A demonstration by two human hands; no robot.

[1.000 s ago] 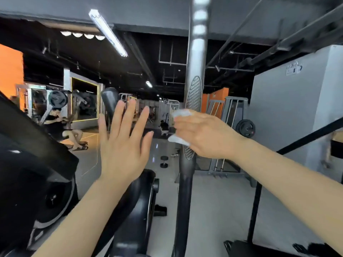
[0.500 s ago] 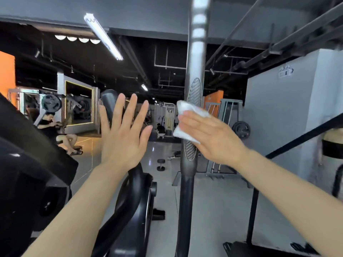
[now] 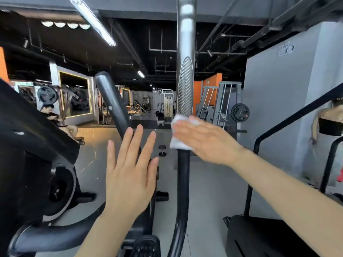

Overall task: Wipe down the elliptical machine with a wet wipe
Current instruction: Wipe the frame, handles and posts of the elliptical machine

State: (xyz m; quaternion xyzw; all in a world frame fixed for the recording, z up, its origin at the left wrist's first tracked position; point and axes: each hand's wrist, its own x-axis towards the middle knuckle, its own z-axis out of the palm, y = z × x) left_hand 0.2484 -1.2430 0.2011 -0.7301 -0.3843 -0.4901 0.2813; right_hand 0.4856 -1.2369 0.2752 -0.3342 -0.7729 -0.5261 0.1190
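The elliptical's right handle bar (image 3: 184, 179) rises straight up the middle of the view, black below and silver above, with a ribbed metal sensor strip (image 3: 185, 86) on it. My right hand (image 3: 206, 140) presses a white wet wipe (image 3: 177, 134) flat against the bar just under that strip, fingers straight. My left hand (image 3: 128, 175) hovers open, palm forward, fingers spread, touching nothing. Behind it stands the second black handle (image 3: 111, 102). The machine's black console and housing (image 3: 27, 154) fill the left side.
A black frame with rails (image 3: 289, 130) stands at the right, in front of a grey wall (image 3: 282, 101). Weight racks and plates (image 3: 240, 112) stand behind the bar. A person sits on a machine at the far left (image 3: 55, 117), and another stands at the right edge (image 3: 330, 123).
My right hand has slid the wipe down the bar to below the sensor strip, and its fingers have flattened out. My left hand has dropped lower, still open.
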